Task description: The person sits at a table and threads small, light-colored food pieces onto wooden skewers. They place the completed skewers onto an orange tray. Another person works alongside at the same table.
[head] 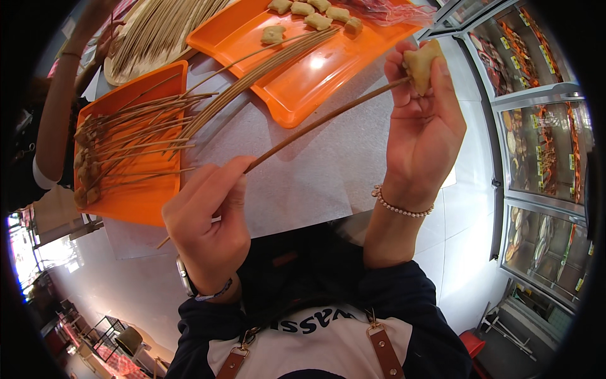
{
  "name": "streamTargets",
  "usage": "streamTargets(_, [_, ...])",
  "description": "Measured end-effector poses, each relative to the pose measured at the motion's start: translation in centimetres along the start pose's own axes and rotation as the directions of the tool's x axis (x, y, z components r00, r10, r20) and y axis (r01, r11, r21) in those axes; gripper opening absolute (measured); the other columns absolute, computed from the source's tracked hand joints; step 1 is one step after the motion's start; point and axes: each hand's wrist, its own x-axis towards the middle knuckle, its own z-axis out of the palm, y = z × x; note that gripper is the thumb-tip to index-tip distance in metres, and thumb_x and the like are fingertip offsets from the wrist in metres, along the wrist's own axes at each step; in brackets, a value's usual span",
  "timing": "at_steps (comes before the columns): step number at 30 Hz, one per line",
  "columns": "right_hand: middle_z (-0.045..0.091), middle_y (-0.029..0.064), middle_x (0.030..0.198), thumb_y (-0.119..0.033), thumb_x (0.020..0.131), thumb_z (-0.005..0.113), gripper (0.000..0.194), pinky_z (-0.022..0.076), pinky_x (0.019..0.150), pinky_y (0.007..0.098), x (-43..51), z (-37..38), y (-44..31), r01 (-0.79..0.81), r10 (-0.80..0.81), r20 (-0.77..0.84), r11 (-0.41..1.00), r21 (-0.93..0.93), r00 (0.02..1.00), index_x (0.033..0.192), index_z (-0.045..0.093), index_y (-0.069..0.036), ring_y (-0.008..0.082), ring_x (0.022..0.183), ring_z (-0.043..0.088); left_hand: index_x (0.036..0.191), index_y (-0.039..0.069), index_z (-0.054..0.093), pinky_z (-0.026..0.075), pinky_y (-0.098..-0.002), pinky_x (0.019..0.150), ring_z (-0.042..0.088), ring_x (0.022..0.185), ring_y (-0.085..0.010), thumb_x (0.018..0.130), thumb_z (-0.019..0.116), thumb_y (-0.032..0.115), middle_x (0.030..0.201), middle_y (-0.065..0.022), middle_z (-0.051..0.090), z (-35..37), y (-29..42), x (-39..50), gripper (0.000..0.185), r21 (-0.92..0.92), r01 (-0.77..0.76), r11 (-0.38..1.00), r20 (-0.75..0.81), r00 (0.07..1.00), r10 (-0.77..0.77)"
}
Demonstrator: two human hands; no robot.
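My left hand (208,222) grips a long wooden skewer (326,118) near its lower end, with the tail sticking out below the fist. At the skewer's far tip, my right hand (421,104) pinches a pale yellow food piece (423,66) between thumb and fingers. The tip meets the side of that piece; how deep it goes is hidden. Beyond lies an orange tray (307,94) with several similar food pieces (318,21) at its far side. A bundle of bare skewers (255,78) rests across its near left edge.
On the left, a smaller orange tray (142,203) holds several skewered food pieces (85,166). Behind it stands a wooden tray (111,71) heaped with skewers (165,33). Another person's arm (59,113) reaches in there. Plastic bags (388,12) lie in the larger tray. Glass-door display fridges (544,151) line the right.
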Motion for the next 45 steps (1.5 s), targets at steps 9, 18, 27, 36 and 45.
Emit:
streamTargets(9, [0.064, 0.0192, 0.096, -0.017, 0.094, 0.049, 0.030, 0.0539, 0.080, 0.0342, 0.3, -0.5, 0.4, -0.045, 0.044, 0.060, 0.999, 0.016, 0.997, 0.106, 0.056, 0.010, 0.0256, 0.083, 0.065, 0.090, -0.003, 0.065, 0.027, -0.0242, 0.044, 0.036, 0.047, -0.0125, 0.081, 0.060, -0.004, 0.058, -0.0068, 0.043, 0.1, -0.4, -0.2, 0.010, -0.045, 0.039, 0.998, 0.026, 0.999, -0.038])
streamTargets(18, [0.060, 0.0219, 0.107, -0.020, 0.096, 0.048, 0.037, 0.0498, 0.088, 0.0338, 0.6, -1.1, 0.2, -0.069, 0.077, 0.133, 0.996, -0.064, 0.988, 0.117, 0.048, 0.011, 0.0256, 0.091, 0.062, 0.090, -0.003, 0.065, 0.035, -0.0241, 0.047, 0.045, 0.050, -0.0137, 0.082, 0.059, -0.003, 0.063, -0.0088, 0.053, 0.4, -0.6, -0.1, 0.010, -0.128, 0.091, 0.988, 0.109, 0.991, -0.077])
streamTargets(27, [0.044, 0.0278, 0.132, -0.051, 0.093, 0.040, 0.071, 0.0400, 0.100, 0.0470, -2.5, 1.7, -2.5, 0.070, 0.038, 0.341, 0.952, -0.299, 0.939, 0.136, 0.033, 0.006, 0.0357, 0.122, 0.047, 0.098, 0.001, 0.061, 0.031, -0.0169, 0.052, 0.037, 0.059, -0.0020, 0.093, 0.053, 0.010, 0.079, 0.0008, 0.060, 1.2, 1.4, -1.5, 0.013, -0.481, 0.190, 0.856, 0.176, 0.977, -0.118])
streamTargets(36, [0.066, 0.0150, 0.081, -0.012, 0.098, 0.040, 0.026, 0.0448, 0.091, 0.0373, -8.4, 5.0, -1.5, 0.210, 0.142, 0.495, 0.781, -0.588, 0.857, 0.089, 0.056, 0.006, 0.0281, 0.102, 0.061, 0.095, 0.001, 0.056, 0.046, -0.0393, 0.068, 0.057, 0.080, -0.0304, 0.084, 0.060, 0.011, 0.090, -0.0116, 0.057, -2.5, 1.8, -3.1, 0.016, -0.276, -0.090, 0.957, 0.225, 0.962, 0.155])
streamTargets(45, [0.037, -0.0051, 0.061, -0.009, 0.096, 0.044, 0.018, 0.0252, 0.048, 0.0197, -8.4, 10.3, -0.3, 0.255, 0.406, 0.477, 0.490, -0.834, 0.779, 0.100, 0.058, 0.002, 0.0033, 0.052, 0.029, 0.087, 0.004, 0.061, 0.040, -0.0328, 0.048, 0.054, 0.055, -0.0254, 0.080, 0.066, 0.005, 0.069, -0.0062, 0.055, -14.7, -0.1, -5.7, 0.008, -0.397, -0.413, 0.820, -0.288, 0.904, 0.317])
